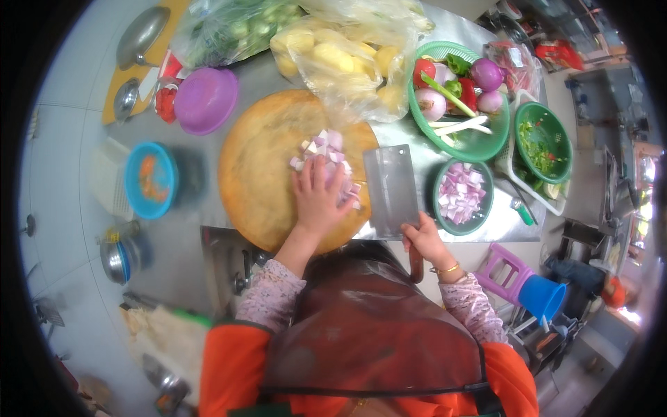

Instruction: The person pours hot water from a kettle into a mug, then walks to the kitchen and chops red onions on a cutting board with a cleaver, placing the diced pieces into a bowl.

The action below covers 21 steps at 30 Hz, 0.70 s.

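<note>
On the round wooden chopping board point(260, 156) lies a pile of chopped red onion point(329, 144). My left hand point(320, 198) rests on the pile with its fingers spread; whether pieces are gripped under the palm is hidden. My right hand point(423, 240) holds the wooden handle of a cleaver point(391, 190), its broad blade beside the board's right edge. Right of the blade, a green bowl point(437, 208) contains more chopped onion point(461, 194).
A green basket point(458, 151) of vegetables and a plastic bag of peeled potatoes point(333, 57) stand behind. A purple basin point(206, 101) and a blue bowl point(174, 180) are at left. A white basket point(508, 161) holds a green colander point(544, 112) at right.
</note>
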Available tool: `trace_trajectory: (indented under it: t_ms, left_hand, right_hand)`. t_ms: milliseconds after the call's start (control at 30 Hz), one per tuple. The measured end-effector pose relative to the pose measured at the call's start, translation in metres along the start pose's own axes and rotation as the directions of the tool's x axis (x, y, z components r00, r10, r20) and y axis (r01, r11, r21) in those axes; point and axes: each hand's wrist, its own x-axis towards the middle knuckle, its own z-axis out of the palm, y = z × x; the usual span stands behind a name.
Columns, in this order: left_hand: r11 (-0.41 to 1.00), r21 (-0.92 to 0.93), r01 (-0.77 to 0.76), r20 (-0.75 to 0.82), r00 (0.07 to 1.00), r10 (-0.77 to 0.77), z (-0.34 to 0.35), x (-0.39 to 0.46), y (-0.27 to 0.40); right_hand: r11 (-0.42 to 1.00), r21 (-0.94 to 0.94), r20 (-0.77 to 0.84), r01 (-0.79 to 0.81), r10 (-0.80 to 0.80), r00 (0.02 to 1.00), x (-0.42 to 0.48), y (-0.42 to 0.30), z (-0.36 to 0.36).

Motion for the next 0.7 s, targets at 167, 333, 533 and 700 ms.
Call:
trace_trajectory:
  t_ms: [167, 333, 533, 700]
  left_hand:
    - [0.996, -0.081, 0.028, -0.029, 0.999, -0.031, 0.003, 0.003, -0.001]
    - [0.960, -0.249, 0.131, -0.215, 0.959, -0.186, 0.004, 0.001, -0.010]
    - [0.949, -0.255, 0.183, -0.237, 0.940, -0.245, -0.013, 0.005, -0.002]
    - [0.961, -0.276, 0.017, -0.254, 0.963, -0.090, -0.011, 0.028, 0.055]
  right_hand:
    - [0.997, 0.063, 0.163, -0.048, 0.037, 0.986, 0.017, -0.006, 0.050]
    - [0.996, 0.077, 0.328, 0.044, -0.067, 0.942, 0.041, -0.003, 0.088]
    - [0.989, 0.133, 0.390, 0.063, -0.111, 0.914, 0.036, -0.012, 0.090]
    - [0.966, 0.197, 0.277, 0.166, -0.218, 0.936, 0.005, -0.006, 0.040]
